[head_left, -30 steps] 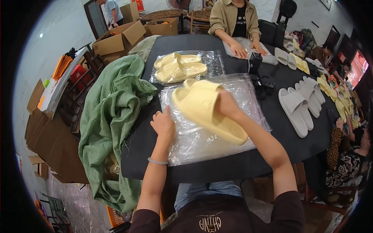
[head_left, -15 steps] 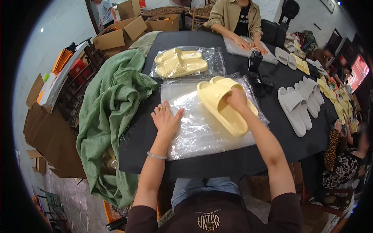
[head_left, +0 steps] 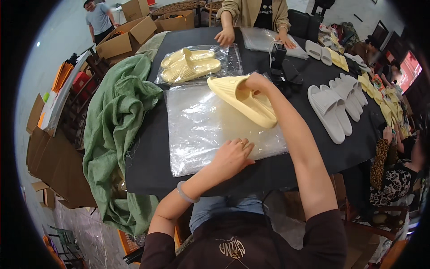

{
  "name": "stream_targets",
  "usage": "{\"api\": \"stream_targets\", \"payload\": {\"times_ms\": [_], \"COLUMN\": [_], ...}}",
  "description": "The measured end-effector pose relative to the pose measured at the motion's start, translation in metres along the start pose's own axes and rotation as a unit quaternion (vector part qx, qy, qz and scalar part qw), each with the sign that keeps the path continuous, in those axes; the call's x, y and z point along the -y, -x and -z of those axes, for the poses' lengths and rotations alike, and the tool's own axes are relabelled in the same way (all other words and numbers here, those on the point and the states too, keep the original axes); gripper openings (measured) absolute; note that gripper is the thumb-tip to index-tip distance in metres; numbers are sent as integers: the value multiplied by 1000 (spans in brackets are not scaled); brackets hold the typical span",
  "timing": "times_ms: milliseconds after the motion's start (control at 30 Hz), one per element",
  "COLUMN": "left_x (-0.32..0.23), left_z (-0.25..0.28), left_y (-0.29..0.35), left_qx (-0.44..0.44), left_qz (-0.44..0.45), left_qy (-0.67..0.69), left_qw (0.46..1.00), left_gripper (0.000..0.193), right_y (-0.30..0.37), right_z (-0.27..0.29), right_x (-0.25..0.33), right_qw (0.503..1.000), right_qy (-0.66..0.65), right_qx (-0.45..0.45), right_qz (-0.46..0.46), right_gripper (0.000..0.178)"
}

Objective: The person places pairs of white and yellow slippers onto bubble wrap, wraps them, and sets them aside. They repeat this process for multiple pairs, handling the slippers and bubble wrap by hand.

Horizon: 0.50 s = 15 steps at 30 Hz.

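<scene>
The left hand (head_left: 233, 154) lay flat, fingers spread, pinning the clear plastic bag (head_left: 210, 123) to the bench (head_left: 152, 166). To its right, the right hand (head_left: 256, 83) gripped a yellow slipper (head_left: 242, 101) above the bag, not yet inside, its long axis running upper-left to lower-right. A bagged pair (head_left: 190, 65) lay beyond.

A packing workshop: open cardboard boxes (head_left: 130, 33) stand beyond the dark surface (head_left: 152, 148), where rows of white slippers (head_left: 333, 105) and a bagged yellow pair (head_left: 190, 65) lie, other workers seated around.
</scene>
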<state>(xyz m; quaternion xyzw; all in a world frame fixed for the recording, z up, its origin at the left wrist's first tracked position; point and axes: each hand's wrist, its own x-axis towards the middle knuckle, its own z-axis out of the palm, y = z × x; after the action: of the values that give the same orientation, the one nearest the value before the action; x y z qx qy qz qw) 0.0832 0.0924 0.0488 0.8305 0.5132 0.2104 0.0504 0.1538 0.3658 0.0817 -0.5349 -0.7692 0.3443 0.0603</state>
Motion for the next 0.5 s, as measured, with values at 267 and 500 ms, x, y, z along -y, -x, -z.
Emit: {"api": "stream_targets", "payload": {"times_ms": [267, 500], "left_x": [4, -38], "left_z": [-29, -20], "left_y": [41, -26], "left_qx": [30, -57], "left_qz": [-15, 56], "left_qy": [91, 11], "left_qw": [995, 997], "left_gripper": [25, 52], "right_y": [-5, -2], "right_z": [13, 18], "right_x": [-21, -21], "right_qw": [997, 994], "right_qy": [-67, -90], "right_qx": [30, 56], "right_qz": [-14, -17], "right_gripper": [38, 40]}}
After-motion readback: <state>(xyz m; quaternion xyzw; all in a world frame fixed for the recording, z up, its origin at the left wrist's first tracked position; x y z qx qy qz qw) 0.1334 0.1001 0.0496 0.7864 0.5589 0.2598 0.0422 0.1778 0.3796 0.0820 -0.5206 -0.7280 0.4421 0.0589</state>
